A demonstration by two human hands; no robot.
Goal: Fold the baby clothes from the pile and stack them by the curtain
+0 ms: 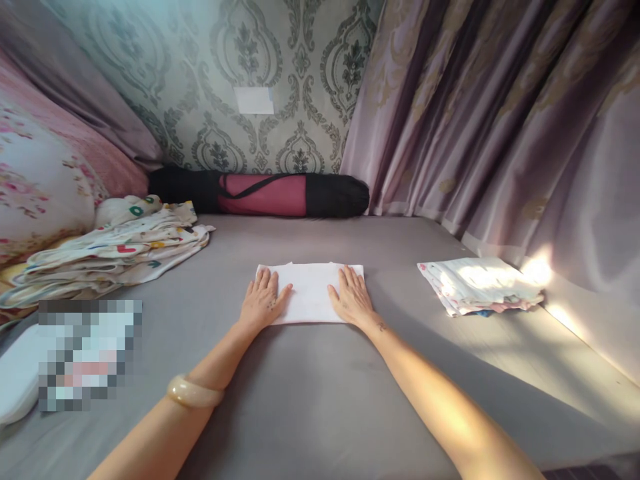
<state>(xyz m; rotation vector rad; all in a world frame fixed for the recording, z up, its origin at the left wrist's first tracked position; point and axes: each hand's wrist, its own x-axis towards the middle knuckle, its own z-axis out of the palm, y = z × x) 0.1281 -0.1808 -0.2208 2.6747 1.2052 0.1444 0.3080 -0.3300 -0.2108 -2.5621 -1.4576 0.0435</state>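
While my left hand (261, 300) and right hand (351, 298) are lying flat, fingers (267, 279) are spreading open, pressing the folded white cloth (310, 291) beneath them, gripping nothing.

this is a bedroom in a home: a bed under a grey sheet (320, 400) fills the view, with a floral pillow (40, 187) at its left edge, damask wallpaper (240, 80) behind, mauve curtains (500, 120) (sunlit low down) and folded laundry (480, 285) lying on the sheet.
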